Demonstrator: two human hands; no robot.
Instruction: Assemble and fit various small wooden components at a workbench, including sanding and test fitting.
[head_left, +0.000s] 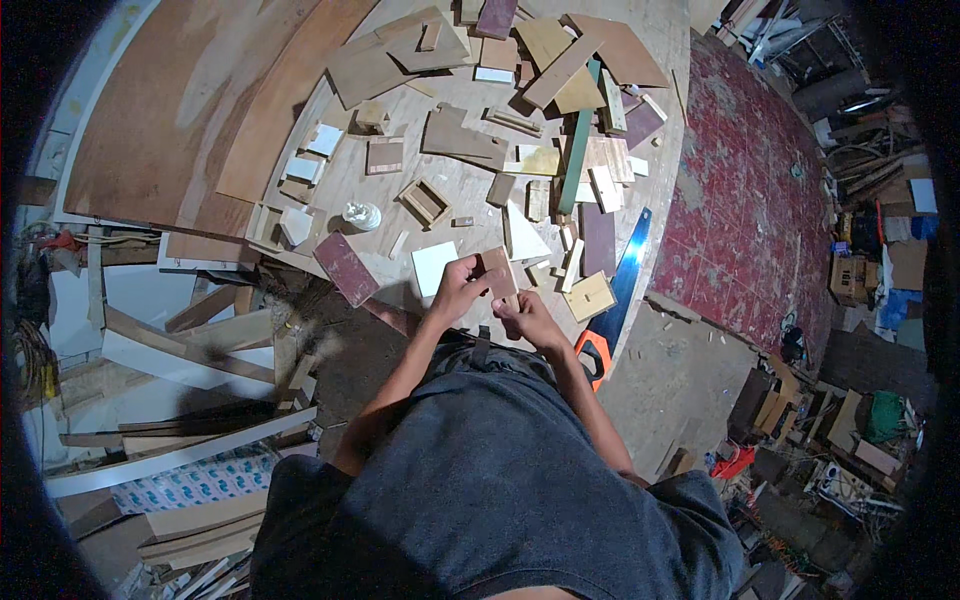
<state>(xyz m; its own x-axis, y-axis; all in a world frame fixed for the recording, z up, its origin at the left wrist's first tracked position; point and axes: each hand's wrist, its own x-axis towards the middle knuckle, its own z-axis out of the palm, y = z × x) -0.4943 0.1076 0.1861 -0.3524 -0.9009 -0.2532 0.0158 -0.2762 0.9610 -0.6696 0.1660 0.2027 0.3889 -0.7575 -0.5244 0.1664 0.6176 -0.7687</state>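
Observation:
A small rectangular wooden board (498,268) is held up over the near edge of the workbench, between both hands. My left hand (460,287) grips its left side, thumb across the face. At its lower right end, the fingers of my right hand (528,318) are closed on it; part of that end is hidden by them. A white square tile-like panel (433,267) lies just left of the hands, and a white triangular offcut (524,236) lies beyond them. To the right rest a yellowish wooden square (590,297) and a handsaw (630,265) with an orange-and-black handle.
Many wood offcuts cover the workbench (385,210), among them a small open wooden frame (425,203) and a long green strip (575,160). A white bottle-like container (361,215) stands left. Large plywood sheets (170,110) lean at the far left; scrap boards (190,370) pile below.

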